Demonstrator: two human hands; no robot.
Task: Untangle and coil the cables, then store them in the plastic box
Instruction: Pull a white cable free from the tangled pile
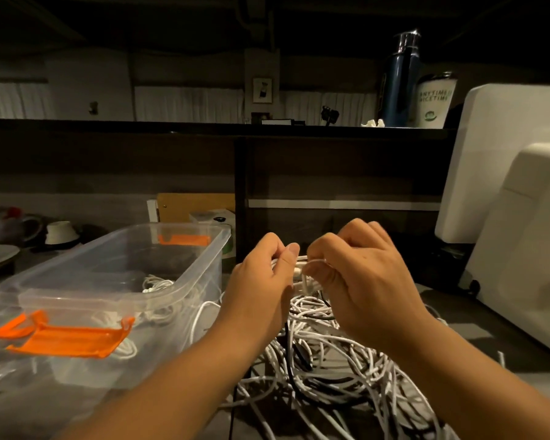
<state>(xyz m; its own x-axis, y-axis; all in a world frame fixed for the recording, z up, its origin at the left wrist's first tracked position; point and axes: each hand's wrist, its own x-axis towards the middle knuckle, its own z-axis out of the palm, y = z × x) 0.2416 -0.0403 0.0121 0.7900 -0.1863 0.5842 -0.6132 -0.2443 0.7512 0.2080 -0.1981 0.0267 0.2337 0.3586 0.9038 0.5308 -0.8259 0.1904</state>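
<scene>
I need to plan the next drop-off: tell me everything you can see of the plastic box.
The plastic box is clear, rectangular, round-cornered, open-topped and upright on the table, left of the left hand, which does not touch it. An orange latch hangs open at its near end; another sits at the far end. A coiled white cable lies inside; loose cables lie heaped to its right.

place: looks like a dim office desk to me | front: dark partition (331,173) with a ledge (172,126) on top | on ledge: blue flask (399,87), printed tumbler (434,101) | my right: white monitor back (502,154) | my left: mug (10,230) | far back: pale curtains (188,103)
</scene>
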